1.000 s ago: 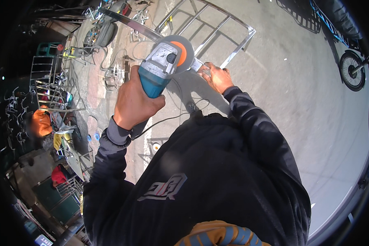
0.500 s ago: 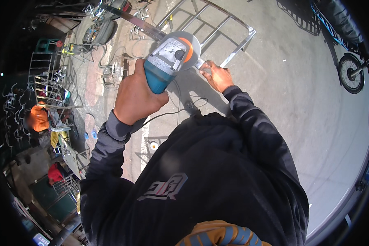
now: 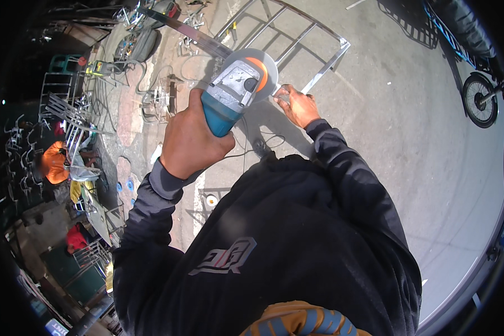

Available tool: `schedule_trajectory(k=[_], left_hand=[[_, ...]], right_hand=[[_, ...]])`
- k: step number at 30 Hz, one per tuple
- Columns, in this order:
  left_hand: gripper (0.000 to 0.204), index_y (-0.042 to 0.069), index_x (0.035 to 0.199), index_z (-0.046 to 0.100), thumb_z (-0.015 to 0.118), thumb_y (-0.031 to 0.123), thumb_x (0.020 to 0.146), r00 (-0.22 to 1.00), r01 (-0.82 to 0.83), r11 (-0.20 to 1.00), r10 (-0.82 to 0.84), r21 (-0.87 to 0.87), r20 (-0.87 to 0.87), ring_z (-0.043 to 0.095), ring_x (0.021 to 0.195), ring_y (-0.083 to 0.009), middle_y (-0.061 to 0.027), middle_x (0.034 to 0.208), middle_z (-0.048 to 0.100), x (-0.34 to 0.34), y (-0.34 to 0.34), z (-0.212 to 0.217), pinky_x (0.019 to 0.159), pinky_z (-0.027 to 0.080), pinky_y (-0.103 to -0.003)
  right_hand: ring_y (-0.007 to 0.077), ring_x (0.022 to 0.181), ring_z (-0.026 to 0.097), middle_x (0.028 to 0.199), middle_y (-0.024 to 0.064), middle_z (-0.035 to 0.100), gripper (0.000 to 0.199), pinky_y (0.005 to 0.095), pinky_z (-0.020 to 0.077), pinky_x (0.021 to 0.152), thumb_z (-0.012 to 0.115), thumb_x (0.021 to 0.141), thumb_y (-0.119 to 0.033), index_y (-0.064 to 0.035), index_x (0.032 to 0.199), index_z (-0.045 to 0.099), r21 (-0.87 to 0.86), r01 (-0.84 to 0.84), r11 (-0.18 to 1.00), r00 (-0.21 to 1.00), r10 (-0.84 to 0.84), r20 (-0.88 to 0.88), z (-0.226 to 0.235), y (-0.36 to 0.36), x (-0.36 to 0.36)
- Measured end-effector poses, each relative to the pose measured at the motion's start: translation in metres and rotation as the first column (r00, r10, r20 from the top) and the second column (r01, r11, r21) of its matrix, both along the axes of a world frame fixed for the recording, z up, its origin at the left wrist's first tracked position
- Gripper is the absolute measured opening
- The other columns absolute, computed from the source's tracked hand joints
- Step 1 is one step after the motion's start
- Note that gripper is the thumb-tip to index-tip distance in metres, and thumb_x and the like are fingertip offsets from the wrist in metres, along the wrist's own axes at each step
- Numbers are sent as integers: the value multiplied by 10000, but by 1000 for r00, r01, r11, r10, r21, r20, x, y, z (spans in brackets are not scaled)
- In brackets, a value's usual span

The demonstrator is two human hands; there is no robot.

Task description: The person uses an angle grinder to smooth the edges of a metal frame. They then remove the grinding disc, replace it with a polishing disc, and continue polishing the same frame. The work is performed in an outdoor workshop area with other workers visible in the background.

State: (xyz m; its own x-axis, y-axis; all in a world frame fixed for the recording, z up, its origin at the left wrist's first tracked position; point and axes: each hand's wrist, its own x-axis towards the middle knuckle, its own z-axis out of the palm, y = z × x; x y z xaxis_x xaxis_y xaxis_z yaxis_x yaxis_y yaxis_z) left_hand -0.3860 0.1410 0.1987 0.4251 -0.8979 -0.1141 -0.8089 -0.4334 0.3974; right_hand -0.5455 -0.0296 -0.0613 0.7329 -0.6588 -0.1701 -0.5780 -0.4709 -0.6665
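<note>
My left hand (image 3: 190,140) is wrapped round the teal body of an angle grinder (image 3: 231,89) with a grey metal head. Its round disc (image 3: 271,66), grey with an orange centre, overlaps a flat shiny metal bar (image 3: 199,38) running from the upper left toward my right hand (image 3: 300,108). The fingers of that hand are closed on the bar's near end, just right of the disc. Beyond lies a welded metal frame with crossbars (image 3: 315,22); whether the bar is joined to it, I cannot tell. The disc's contact with the metal is hidden under the grinder.
A dark cable (image 3: 246,150) loops over the pavement below the grinder. Tools and a dark tyre (image 3: 145,43) lie at the upper left. A person in orange (image 3: 55,162) and another in red (image 3: 77,238) are at the left. A motorcycle wheel (image 3: 480,101) stands at the right.
My left hand and the grinder have shifted slightly right and toward me. My right hand has barely moved. Near the person in orange, a metal rack has changed its tilt.
</note>
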Motion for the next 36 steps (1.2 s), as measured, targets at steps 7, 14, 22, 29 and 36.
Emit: schedule_trajectory(k=[7, 14, 22, 29, 36], left_hand=[[815, -123, 1329, 411, 776, 214, 682, 999, -36, 998, 37, 42, -22, 706, 785, -510, -308, 825, 688, -2, 1, 2, 724, 564, -525], [755, -98, 1298, 428, 755, 202, 688, 1000, -4, 1000, 4, 6, -4, 690, 774, -527, -324, 802, 673, -2, 3, -1, 719, 556, -540], [721, -82, 1270, 438, 756, 192, 684, 999, -25, 998, 28, 65, -44, 684, 790, -538, -325, 811, 672, -5, 1, 3, 728, 548, -546], [735, -72, 1286, 449, 769, 189, 677, 997, -18, 999, 21, 47, -76, 693, 820, -527, -311, 848, 685, -9, 3, 3, 748, 553, -525], [641, -92, 1168, 456, 746, 197, 675, 999, -16, 1000, 16, 4, 40, 698, 755, -517, -317, 761, 675, 4, -5, 9, 719, 565, -540]], right_hand=[[405, 1047, 721, 1068, 166, 766, 493, 628, 435, 1004, 598, 1015, -483, -113, 1337, 547, -5, 7, 1000, 999, -7, -47, 6, 1, -2], [428, 989, 722, 932, 189, 760, 471, 602, 447, 993, 579, 1021, -514, -123, 1282, 563, -35, 22, 999, 999, -24, -47, 0, 0, -1], [413, 1049, 721, 985, 207, 767, 511, 625, 436, 1015, 599, 1012, -480, -104, 1352, 532, -12, 6, 1000, 997, -7, -78, 6, -2, -2], [396, 1081, 723, 1028, 206, 771, 503, 638, 422, 1036, 609, 1012, -459, -126, 1378, 525, -8, 2, 1000, 994, -3, -111, 12, 0, -2], [404, 1083, 720, 1041, 211, 768, 529, 651, 414, 1049, 613, 1007, -475, -116, 1385, 522, 22, 11, 1000, 995, -9, -97, 6, -2, 1]])
